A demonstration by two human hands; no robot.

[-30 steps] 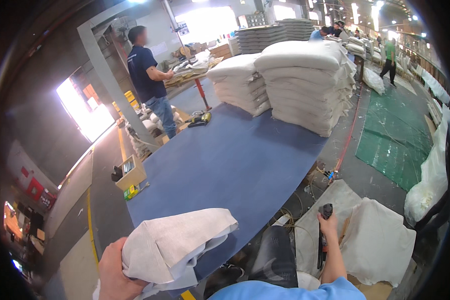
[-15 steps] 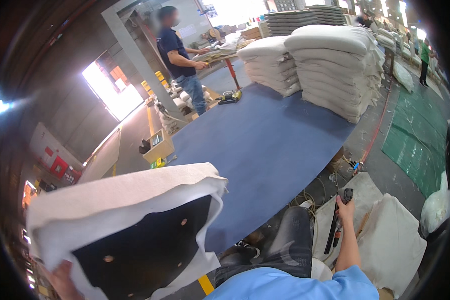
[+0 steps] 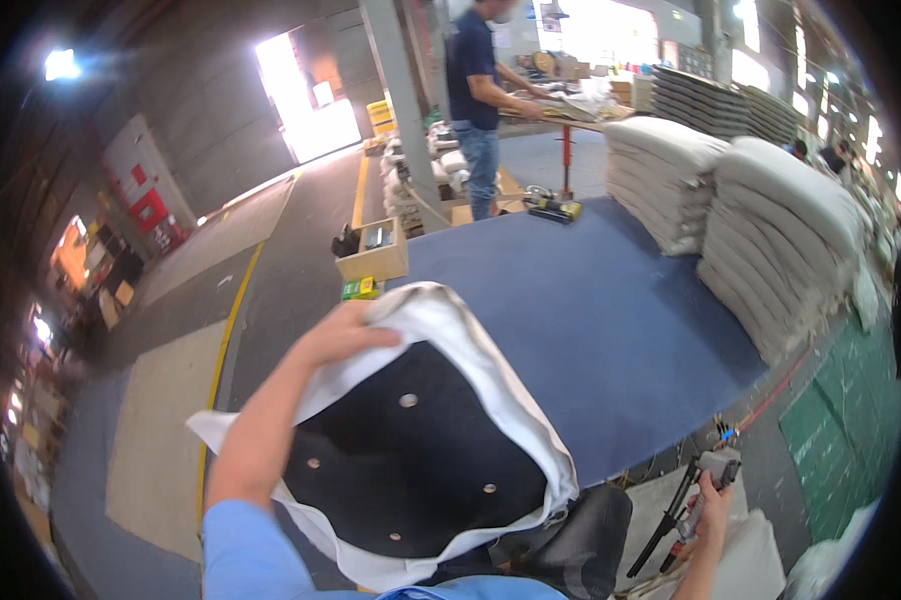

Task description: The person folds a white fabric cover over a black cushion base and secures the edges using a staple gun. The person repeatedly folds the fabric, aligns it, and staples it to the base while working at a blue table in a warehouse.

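Grips the upper left edge of a black panel (image 3: 411, 455) with the left hand (image 3: 341, 335), pinching the white fabric (image 3: 543, 435) wrapped around the rim. Cannot tell how the far fingers sit, hidden behind the cloth. Holds the panel tilted in front of the body, overlapping the near end of the blue table (image 3: 571, 330) in view; cannot tell whether touching it. Shows a dark face pierced by four small round holes (spread in a rough diamond). Clasps a grey and black staple-gun-shaped tool (image 3: 719, 463) in the right hand (image 3: 711, 508), wrapped around the handle, off to the right of the panel and apart from it, near a dark trouser leg (image 3: 586, 545). Faces two stacks of pale cushions (image 3: 786, 230) side by side at the far right of the table, plus a yellow and black power tool (image 3: 556, 208) at the far edge. Has an open wooden box (image 3: 376, 265) near the left edge, with a green and yellow packet (image 3: 360, 289) just in front, and a co-worker (image 3: 474, 80) in a dark shirt standing beyond
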